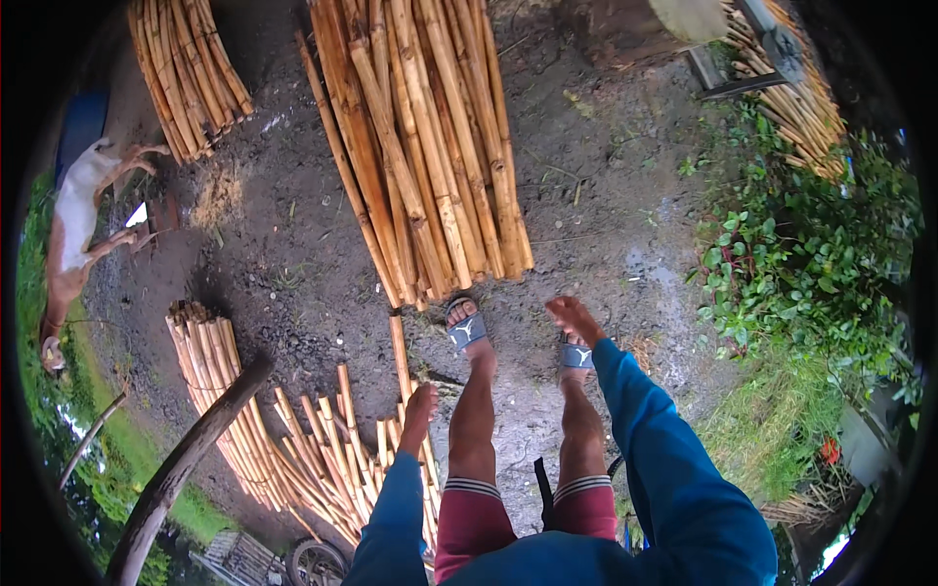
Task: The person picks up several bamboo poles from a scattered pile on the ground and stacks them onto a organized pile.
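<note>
Pole [399,347], thin yellow-brown cane, stands out by the L hand [418,410], its far end near the lower edge of the big pole stack [420,146], just L of the L foot [467,327]. L hand overlaps it in view; can't tell whether fingers are closed round it or only next to it, b/c the palm side is hidden. R hand [576,317] is over the R foot [576,356], fingers loosely half-curled, nothing seen in it.

Handling, my guess: pole is stiff & hard, prob. fairly light for its length if hollow; smooth skin may get slick if wet, cut ends may be rough. Best hold approx. mid-length for balance, or w/ both hands spaced apart; joints might give extra grip. Shouldn't be fragile, tho a thin one could split.

More poles: fanned group [322,459] lower L, bundle [166,78] upper L, another pile [806,98] upper R.

Containers: none I can make out for sure. Blue thing [80,132] behind the tan-and-white animal [76,220] might be a bin; contents, if any, not visible.
</note>
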The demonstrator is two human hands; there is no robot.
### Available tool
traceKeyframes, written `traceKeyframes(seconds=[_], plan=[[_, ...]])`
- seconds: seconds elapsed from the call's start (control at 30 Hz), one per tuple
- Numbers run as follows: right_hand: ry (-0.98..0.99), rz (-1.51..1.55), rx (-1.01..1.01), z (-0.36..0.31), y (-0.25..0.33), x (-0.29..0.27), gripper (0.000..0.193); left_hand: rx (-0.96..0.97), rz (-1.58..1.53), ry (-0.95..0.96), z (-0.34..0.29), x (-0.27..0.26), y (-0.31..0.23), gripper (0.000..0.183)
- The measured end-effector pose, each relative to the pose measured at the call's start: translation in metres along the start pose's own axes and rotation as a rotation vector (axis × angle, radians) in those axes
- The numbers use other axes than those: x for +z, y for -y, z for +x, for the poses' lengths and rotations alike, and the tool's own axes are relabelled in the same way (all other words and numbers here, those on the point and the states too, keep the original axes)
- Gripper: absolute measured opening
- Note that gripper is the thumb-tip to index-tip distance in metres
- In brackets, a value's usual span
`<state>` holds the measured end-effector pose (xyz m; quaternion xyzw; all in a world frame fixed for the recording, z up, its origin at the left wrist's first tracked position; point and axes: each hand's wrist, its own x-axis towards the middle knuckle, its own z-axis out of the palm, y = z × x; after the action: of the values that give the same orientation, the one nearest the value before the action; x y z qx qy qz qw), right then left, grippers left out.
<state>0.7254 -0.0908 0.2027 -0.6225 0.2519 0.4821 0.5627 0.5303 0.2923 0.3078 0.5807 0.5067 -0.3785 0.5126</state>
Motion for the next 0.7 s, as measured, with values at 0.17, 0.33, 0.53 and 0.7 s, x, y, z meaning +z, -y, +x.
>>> traceKeyframes(seconds=[0.17, 0.33, 0.53, 0.7], plan=[[-0.344, -0.302, 0.078, -0.145, -0.060, -0.077, 0.042, 0.000, -0.012, 0.160, -0.022, 0.030, -0.020, 0.040], [-0.444, -0.281, 0.077, -0.273, -0.027, -0.096, 0.048, -0.033, -0.086, 0.235, -0.059, 0.042, -0.091, 0.046], [-0.610, -0.106, -0.013, -0.388, 0.025, -0.085, 0.049, 0.038, 0.091, 0.274, -0.079, 0.038, -0.167, 0.048], [-0.693, 0.151, -0.015, -0.437, 0.004, -0.029, 0.053, 0.085, 0.140, 0.257, -0.080, -0.002, -0.209, 0.056]])
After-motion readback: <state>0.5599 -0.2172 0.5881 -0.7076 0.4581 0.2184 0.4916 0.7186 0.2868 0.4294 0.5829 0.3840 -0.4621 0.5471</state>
